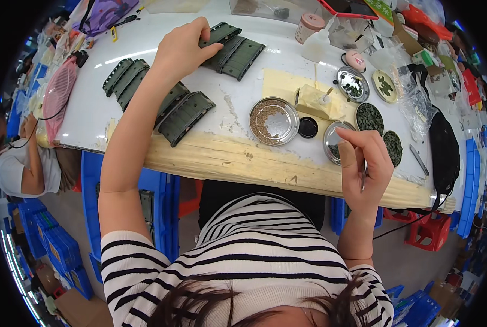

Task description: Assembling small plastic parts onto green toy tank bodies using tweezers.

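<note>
My left hand (180, 49) reaches over the table, thumb and fingers closed on the end of a dark green curved plastic part (238, 54) in a row at the back. Under my left forearm lie more such green parts (186, 117), partly hidden. My right hand (366, 163) is pinched around a slim metal tool, perhaps tweezers, mostly hidden by the fingers. Its fingertips are beside a small round metal tin (328, 146). Close by are two tins of dark green small pieces (369, 118), a black round cap (308, 127) and a metal dish (293, 124) of brown grains.
A yellow paper-wrapped block (315, 103) stands behind the tins. Farther back are a dish of dark bits (353, 84), a white squeeze bottle (316, 46) and a pink jar (310, 26). A black bag (445, 150) lies right; a pink mesh bag (59, 98) and another person (22, 169) are left.
</note>
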Demonstrator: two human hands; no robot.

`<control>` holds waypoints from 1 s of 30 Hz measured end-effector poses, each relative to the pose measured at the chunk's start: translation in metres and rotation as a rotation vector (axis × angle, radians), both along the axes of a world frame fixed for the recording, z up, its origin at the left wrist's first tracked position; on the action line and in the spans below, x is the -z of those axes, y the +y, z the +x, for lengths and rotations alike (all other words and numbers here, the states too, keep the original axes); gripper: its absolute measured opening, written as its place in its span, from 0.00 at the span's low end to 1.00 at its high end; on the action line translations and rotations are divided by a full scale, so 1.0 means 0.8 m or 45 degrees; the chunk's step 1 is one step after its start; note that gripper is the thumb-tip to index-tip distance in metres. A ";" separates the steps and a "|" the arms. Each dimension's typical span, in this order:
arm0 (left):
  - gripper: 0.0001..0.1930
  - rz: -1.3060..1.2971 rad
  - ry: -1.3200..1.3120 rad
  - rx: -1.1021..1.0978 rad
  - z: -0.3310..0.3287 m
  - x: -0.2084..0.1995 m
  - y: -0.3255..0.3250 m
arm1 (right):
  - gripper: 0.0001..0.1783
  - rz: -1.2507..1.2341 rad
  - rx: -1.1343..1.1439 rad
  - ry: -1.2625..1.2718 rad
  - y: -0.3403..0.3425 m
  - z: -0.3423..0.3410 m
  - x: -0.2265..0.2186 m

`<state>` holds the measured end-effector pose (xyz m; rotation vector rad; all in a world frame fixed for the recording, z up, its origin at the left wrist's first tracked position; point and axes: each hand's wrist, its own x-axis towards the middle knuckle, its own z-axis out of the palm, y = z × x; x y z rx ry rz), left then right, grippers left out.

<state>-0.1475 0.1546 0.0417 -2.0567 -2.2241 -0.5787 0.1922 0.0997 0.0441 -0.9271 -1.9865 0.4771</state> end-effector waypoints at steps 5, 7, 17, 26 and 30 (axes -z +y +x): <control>0.25 0.514 -0.447 0.223 0.044 -0.013 -0.056 | 0.12 -0.197 -0.141 0.190 -0.001 -0.002 0.019; 0.34 0.554 -0.620 0.284 0.094 -0.019 -0.103 | 0.18 -0.474 -0.254 0.324 -0.013 -0.019 0.012; 0.47 0.122 -1.719 0.575 0.164 0.029 -0.193 | 0.11 -0.880 -0.732 -0.253 -0.013 -0.009 -0.030; 0.29 -0.866 -1.988 0.540 0.169 0.020 -0.196 | 0.16 -0.636 -0.872 -0.429 -0.019 -0.002 -0.004; 0.22 -0.587 -2.145 0.385 0.174 0.028 -0.199 | 0.19 -0.864 -0.663 -0.183 -0.017 -0.002 -0.006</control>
